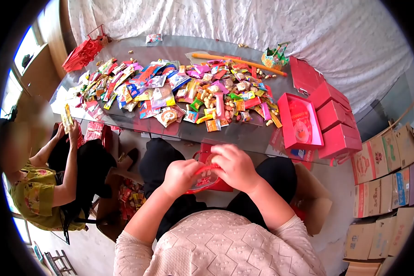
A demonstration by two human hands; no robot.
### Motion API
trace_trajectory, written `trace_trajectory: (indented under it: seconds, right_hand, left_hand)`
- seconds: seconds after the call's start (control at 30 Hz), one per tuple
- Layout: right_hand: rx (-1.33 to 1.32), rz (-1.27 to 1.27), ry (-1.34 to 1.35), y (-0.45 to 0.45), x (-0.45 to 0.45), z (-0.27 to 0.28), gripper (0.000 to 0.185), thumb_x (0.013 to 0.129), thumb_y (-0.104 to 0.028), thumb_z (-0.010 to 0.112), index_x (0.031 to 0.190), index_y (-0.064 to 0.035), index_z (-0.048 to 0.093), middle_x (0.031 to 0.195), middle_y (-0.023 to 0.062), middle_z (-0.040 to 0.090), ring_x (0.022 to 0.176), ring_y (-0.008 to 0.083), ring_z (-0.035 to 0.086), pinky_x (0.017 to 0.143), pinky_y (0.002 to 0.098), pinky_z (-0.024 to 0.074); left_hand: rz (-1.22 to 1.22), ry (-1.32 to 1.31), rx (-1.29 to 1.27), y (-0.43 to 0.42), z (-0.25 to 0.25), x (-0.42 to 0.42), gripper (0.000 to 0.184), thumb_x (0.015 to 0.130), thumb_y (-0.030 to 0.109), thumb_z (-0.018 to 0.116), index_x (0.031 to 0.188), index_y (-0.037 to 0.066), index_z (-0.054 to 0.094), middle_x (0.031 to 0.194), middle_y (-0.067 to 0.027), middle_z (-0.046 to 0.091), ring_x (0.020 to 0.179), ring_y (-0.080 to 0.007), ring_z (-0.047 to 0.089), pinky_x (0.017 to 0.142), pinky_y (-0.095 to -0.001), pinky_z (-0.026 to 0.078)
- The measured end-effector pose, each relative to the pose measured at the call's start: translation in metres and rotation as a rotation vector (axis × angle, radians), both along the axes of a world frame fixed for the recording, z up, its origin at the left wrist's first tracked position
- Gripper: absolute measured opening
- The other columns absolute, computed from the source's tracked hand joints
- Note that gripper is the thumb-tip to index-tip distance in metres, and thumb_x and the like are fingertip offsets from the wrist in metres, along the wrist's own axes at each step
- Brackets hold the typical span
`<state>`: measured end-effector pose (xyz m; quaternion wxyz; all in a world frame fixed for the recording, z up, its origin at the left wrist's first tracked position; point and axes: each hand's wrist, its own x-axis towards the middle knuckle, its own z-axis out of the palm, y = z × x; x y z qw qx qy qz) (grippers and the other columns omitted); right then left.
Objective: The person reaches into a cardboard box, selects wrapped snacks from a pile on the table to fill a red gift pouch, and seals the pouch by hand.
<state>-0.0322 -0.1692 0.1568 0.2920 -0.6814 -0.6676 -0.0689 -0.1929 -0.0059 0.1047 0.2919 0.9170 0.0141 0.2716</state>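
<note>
Over my lap, my left hand (181,176) is closed on the upper edge of a small red bag (204,181) with a see-through front and lettering on it. My right hand (235,167) grips the same red edge on the other side, its fingertips bent over it. What lies inside the bag I cannot make out. Behind and below it, a red gift box (223,185) rests between my knees. Beyond my hands, a large heap of wrapped candies and snacks (170,92) with peanuts spreads across the glass-topped table (193,137).
An open red box (302,120) and several closed red boxes (336,122) stand at the table's right. An orange stick (239,63) lies behind the heap. Cardboard boxes (384,193) pile up at far right. At left, another person (55,184) holds a yellow packet (67,118).
</note>
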Motion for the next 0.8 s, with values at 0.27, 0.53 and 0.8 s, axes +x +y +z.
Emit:
trace_trajectory:
  seconds: [0.27, 0.53, 0.8]
  right_hand:
    - [-0.288, -0.089, 0.008, -0.026, 0.013, -0.026, 0.008, 0.089, -0.016, 0.058, 0.092, -0.0128, 0.064, 0.081, 0.0098, 0.070, 0.076, 0.0301, 0.071, 0.063, 0.0424, 0.0556]
    - [0.261, 0.673, 1.692, -0.086, 0.036, 0.009, 0.020, 0.100, -0.021, 0.064, 0.098, -0.0013, 0.067, 0.096, 0.0152, 0.073, 0.067, 0.0171, 0.069, 0.054, 0.0313, 0.0440]
    - [-0.277, -0.164, 0.602, -0.030, 0.053, 0.007, 0.022, 0.095, -0.007, 0.068, 0.116, -0.0001, 0.067, 0.094, 0.0089, 0.075, 0.080, 0.0141, 0.068, 0.075, 0.0312, 0.0537]
  left_hand:
    - [0.053, -0.073, -0.443, -0.002, 0.000, -0.013, 0.027, 0.084, 0.007, 0.074, 0.109, 0.002, 0.067, 0.089, -0.0119, 0.064, 0.075, -0.0250, 0.066, 0.066, -0.0331, 0.054]
    - [0.298, -0.196, -0.792, 0.031, -0.032, -0.034, 0.017, 0.104, 0.008, 0.054, 0.114, -0.003, 0.063, 0.093, -0.0054, 0.061, 0.078, -0.0126, 0.060, 0.073, -0.0255, 0.050]
    - [0.105, -0.052, -1.001, 0.054, -0.022, 0.025, 0.030, 0.110, 0.023, 0.046, 0.117, -0.002, 0.062, 0.091, -0.0038, 0.063, 0.082, -0.0118, 0.061, 0.075, -0.0275, 0.049]
